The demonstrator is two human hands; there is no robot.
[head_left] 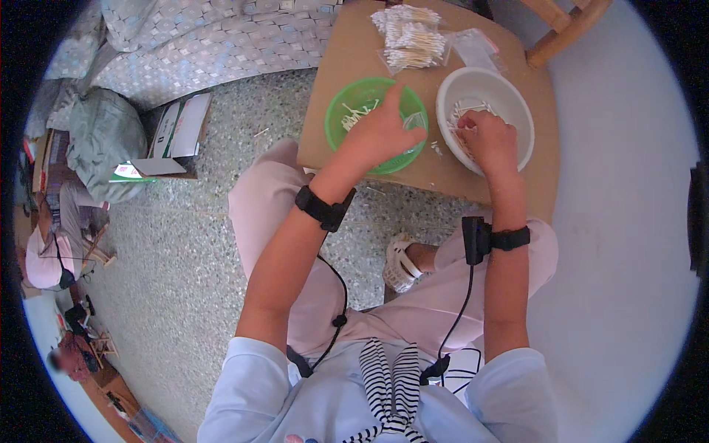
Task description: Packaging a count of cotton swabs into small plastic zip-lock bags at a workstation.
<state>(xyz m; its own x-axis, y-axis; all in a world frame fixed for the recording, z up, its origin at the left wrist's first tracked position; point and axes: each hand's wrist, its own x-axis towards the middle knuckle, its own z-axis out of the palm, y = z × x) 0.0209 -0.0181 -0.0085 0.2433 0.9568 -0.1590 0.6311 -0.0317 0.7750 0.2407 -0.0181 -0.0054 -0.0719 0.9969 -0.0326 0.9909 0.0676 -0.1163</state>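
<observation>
My left hand (377, 136) is over a green plastic basket (334, 103), index finger and thumb spread apart. White-tipped cotton swabs (357, 116) lie in that basket on the left, and a small clear plastic bag (415, 122) shows beside my thumb. My right hand (489, 139) reaches into a white bowl (526, 118), its fingers pinched together at the loose cotton swabs (473, 108) there. How many swabs those fingers grip is hidden.
Bundles of cotton swabs (410, 37) pile up at the table's far side, with clear plastic bags (476, 50) alongside. Small white bits (436, 148) lie between the two containers on the brown table (314, 140). A wooden chair (565, 37) stands at the far right. Other people sit at far left.
</observation>
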